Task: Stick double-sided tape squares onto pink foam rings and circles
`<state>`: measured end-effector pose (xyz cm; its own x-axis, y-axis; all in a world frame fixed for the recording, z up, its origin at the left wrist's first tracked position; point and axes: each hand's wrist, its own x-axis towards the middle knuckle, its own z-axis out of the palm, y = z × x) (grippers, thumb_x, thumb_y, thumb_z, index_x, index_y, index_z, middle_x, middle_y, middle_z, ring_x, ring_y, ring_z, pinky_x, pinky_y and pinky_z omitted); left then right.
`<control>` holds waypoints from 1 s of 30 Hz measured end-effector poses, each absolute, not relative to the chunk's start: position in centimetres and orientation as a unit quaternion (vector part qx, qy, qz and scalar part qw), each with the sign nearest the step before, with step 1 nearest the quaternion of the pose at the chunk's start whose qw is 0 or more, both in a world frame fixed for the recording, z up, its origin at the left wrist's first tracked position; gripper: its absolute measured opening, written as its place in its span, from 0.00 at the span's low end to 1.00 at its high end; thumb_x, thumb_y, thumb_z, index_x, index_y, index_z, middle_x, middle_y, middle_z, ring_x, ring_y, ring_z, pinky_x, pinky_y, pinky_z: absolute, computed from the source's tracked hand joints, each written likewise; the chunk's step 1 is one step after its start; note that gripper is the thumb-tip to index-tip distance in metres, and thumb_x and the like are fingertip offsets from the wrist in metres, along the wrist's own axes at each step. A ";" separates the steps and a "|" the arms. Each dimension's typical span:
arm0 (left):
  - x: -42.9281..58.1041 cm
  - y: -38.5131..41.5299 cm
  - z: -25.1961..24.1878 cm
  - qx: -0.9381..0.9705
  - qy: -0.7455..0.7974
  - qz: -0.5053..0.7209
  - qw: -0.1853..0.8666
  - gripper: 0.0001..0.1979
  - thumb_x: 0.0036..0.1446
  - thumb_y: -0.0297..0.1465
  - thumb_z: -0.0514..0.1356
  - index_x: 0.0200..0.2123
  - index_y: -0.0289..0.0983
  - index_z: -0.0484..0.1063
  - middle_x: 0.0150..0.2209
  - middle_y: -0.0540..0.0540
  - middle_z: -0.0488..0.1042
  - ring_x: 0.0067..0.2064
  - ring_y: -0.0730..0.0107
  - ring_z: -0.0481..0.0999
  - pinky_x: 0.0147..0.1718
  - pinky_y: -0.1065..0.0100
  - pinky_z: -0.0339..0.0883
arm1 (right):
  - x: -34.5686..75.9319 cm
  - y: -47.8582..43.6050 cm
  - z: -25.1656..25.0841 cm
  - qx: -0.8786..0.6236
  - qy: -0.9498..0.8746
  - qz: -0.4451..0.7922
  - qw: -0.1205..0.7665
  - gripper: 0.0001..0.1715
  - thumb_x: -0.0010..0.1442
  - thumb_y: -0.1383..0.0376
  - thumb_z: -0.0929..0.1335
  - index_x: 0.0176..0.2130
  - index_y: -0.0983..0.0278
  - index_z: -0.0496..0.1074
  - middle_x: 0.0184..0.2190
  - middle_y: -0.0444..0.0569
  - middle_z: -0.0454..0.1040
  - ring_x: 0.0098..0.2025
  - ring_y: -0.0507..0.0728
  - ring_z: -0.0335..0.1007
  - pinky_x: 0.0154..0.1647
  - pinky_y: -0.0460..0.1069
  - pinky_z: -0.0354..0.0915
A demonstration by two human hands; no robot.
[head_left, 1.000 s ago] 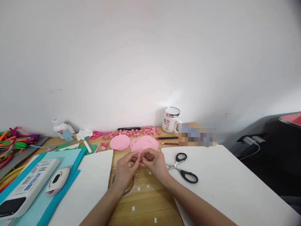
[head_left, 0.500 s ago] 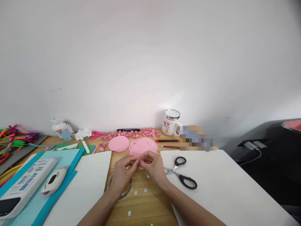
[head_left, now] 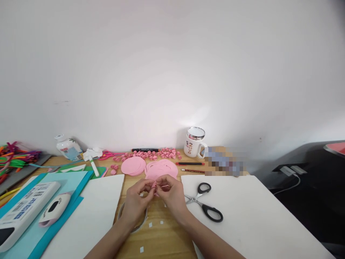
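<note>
Between the fingertips of both hands is a small strip of pink paper, partly rolled and mostly covered by the fingers. My left hand pinches it from the left, my right hand from the right. Just beyond them lie pink paper circles, with a stack of pink discs to their left. Many small rolled pink paper roses are heaped along the wall. A roll of tape lies partly under my left hand and wrist.
Black-handled scissors lie on white paper at the right. A white mug stands by the wall. Teal sheets, a white box and a correction-tape-like tool are at left. Paper bits dot the wood.
The view has shifted slightly, so everything sits a little further left and lower. My hands still pinch the pink paper, and more of it now shows between the fingers.
</note>
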<state>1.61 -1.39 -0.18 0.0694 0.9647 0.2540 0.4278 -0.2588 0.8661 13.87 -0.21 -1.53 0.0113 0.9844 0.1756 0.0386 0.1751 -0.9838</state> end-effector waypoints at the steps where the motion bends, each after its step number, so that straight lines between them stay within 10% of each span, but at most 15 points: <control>1: 1.6 -1.4 -0.1 0.663 0.526 0.435 0.308 0.09 0.50 0.30 0.57 0.36 0.36 0.71 0.32 0.46 0.76 0.30 0.69 0.76 0.30 0.69 0.70 | 13.9 -0.2 -1.5 -0.465 -0.543 0.449 0.536 0.03 0.45 0.69 0.66 0.26 0.65 0.69 0.24 0.46 0.72 0.25 0.53 0.70 0.28 0.48 0.70; 30: 2.5 -2.1 0.6 0.694 0.537 0.444 0.181 0.06 0.51 0.31 0.56 0.32 0.37 0.71 0.33 0.46 0.73 0.33 0.69 0.73 0.32 0.70 0.70 | 14.0 -0.7 -1.1 -0.467 -0.550 0.408 0.560 0.10 0.46 0.70 0.65 0.33 0.64 0.68 0.27 0.47 0.74 0.29 0.53 0.71 0.30 0.46 0.68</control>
